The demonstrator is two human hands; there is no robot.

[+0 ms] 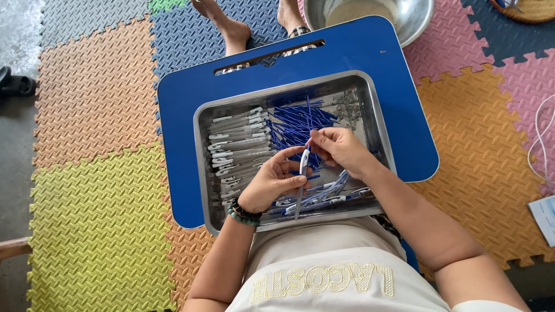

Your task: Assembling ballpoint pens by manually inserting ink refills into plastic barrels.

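Over the rectangular steel tray's near edge (378, 124), the left hand (272, 182) pinches a clear plastic pen barrel (300, 188); the right hand (341, 149) pinches its top. A fumbled part could drop among the loose blue refills (298, 121).

place: home floor | cues: foam puzzle mats (92, 104), lap desk (404, 115), bare feet (222, 20)

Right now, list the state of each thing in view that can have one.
Left hand: grip closed on the pen barrel.
Right hand: fingers pinched at the barrel's top end.
Pen barrel: held upright above the tray.
Metal tray: holds sorted pen parts.
Blue refills: loosely piled.
Steel bowl: contents unclear.
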